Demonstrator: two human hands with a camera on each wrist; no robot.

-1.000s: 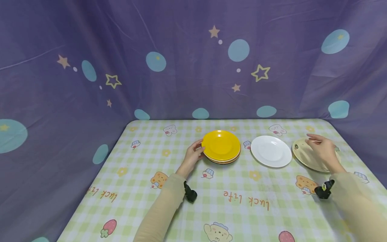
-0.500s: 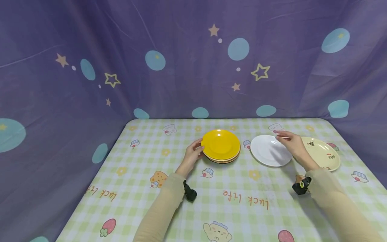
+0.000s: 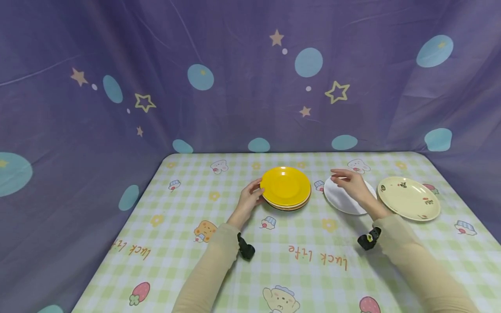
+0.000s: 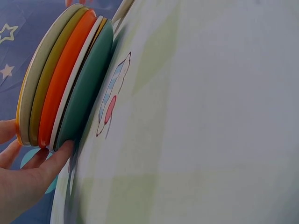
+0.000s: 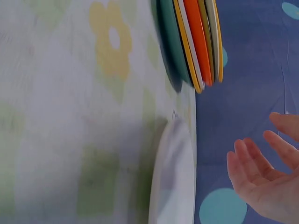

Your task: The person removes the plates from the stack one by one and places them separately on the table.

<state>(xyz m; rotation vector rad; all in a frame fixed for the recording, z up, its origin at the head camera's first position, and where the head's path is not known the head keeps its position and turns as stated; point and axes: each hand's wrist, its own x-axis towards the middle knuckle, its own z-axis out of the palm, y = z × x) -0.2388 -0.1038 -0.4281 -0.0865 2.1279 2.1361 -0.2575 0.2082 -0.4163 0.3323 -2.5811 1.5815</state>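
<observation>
In the head view, my left hand [image 3: 248, 198] holds the left edge of a stack of plates topped by a yellow plate [image 3: 285, 186]. The left wrist view shows the stack side-on: an orange plate [image 4: 63, 77] in the middle and a teal plate [image 4: 88, 84] at the bottom. One fingertip lies at the teal rim and another digit at the yellow one. My right hand [image 3: 355, 188], empty with loosely bent fingers, is over a white plate [image 3: 346, 203]. In the right wrist view, that hand [image 5: 266, 172] is apart from the white plate [image 5: 174, 182].
A cream oval plate [image 3: 409, 198] with small printed pictures lies to the right of the white one. All stand on a green-checked tablecloth [image 3: 313, 278] with cartoon prints. Behind the table hangs a purple curtain [image 3: 242, 108] with stars and blue spots.
My right hand has moved left, from over the cream plate to over the white plate, uncovering the cream one. The left hand has stayed at the stack.
</observation>
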